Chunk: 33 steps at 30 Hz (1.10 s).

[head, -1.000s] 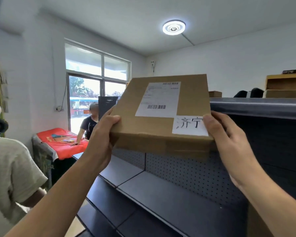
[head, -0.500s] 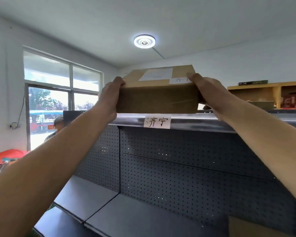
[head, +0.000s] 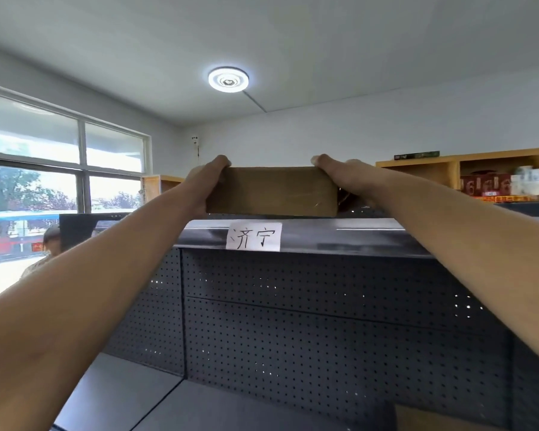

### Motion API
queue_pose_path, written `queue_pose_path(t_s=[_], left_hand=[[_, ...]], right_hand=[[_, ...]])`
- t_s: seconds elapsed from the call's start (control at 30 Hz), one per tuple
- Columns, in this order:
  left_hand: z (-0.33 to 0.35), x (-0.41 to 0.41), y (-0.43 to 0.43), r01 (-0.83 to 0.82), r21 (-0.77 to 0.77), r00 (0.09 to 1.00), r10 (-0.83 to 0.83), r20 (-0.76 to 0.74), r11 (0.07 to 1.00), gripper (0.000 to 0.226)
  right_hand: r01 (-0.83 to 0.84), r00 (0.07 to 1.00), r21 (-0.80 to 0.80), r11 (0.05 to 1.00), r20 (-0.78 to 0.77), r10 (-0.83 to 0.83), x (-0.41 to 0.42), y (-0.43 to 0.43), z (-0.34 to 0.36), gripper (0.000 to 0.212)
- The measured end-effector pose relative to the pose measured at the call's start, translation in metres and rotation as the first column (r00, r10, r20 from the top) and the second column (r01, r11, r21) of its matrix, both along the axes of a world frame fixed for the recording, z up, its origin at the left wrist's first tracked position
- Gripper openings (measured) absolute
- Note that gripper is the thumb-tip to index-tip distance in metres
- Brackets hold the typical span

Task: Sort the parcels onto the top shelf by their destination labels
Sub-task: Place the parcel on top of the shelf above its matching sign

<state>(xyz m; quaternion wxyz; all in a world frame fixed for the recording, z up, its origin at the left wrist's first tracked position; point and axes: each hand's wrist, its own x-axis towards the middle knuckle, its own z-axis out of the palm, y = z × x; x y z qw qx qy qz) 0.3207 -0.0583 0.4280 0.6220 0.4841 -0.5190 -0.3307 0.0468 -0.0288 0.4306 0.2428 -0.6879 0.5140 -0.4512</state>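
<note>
A brown cardboard parcel (head: pixel 271 191) lies flat on the top shelf (head: pixel 339 233) of a dark metal rack, directly above a white paper label (head: pixel 253 236) with handwritten characters on the shelf's front edge. My left hand (head: pixel 207 181) grips the parcel's left end and my right hand (head: pixel 336 175) grips its right end, fingers curled over the top. Only the parcel's front side shows; its own labels on top are hidden.
Below the top shelf is a perforated back panel (head: pixel 324 306) and lower shelf boards (head: pixel 137 393). A wooden cabinet (head: pixel 479 169) with boxes stands behind on the right. A window (head: pixel 59 169) and a person (head: pixel 49 244) are at the left.
The parcel was lifted from chest height up onto the top shelf and has now been laid flat and pushed further back; its top labels have gone out of sight.
</note>
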Motion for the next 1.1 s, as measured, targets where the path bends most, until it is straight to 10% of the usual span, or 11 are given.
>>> queue_pose_path(t_s=[0.5, 0.8, 1.1], left_hand=[[-0.012, 0.009, -0.007, -0.162, -0.093, 0.928, 0.184, 0.324, 0.982, 0.032], [-0.039, -0.019, 0.028, -0.249, -0.707, 0.397, 0.735, 0.549, 0.662, 0.029], [-0.094, -0.049, 0.08, -0.105, -0.812, 0.317, 0.793, 0.52, 0.574, 0.019]], right_hand=[[0.044, 0.983, -0.046, 0.998, -0.176, -0.052, -0.007, -0.004, -0.011, 0.095], [0.138, 0.862, -0.518, 0.844, -0.358, -0.36, -0.014, 0.019, -0.019, 0.036], [0.003, 0.853, -0.764, 0.645, -0.335, -0.4, -0.043, 0.069, -0.072, 0.026]])
